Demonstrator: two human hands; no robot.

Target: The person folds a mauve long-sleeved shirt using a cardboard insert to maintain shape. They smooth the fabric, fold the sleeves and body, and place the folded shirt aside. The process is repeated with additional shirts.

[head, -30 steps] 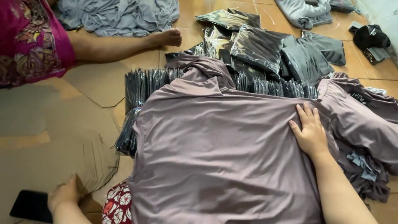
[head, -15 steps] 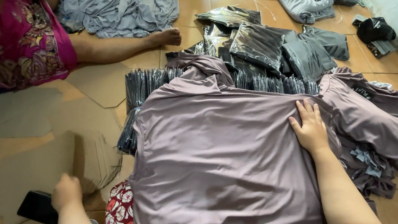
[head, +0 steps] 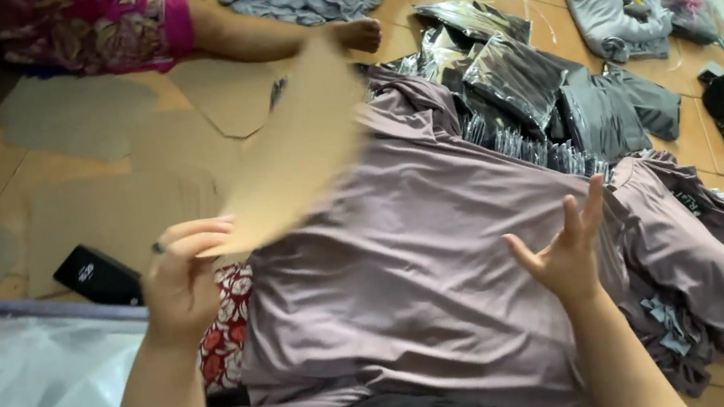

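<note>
The left hand [head: 177, 286] grasps one thin tan cardboard sheet [head: 300, 151] at its lower corner; the fingers [head: 192, 243] pinch that corner, and the sheet extends up and away from them, blurred. The right hand [head: 566, 252] is released, fingers [head: 585, 208] spread, hovering just above one mauve knit garment [head: 406, 262] spread flat beneath both hands. One black flat device [head: 99, 275] lies on the floor just left of the left fingers. A pile of mauve garments [head: 700, 254] lies right of the right fingers; count cannot be told.
</note>
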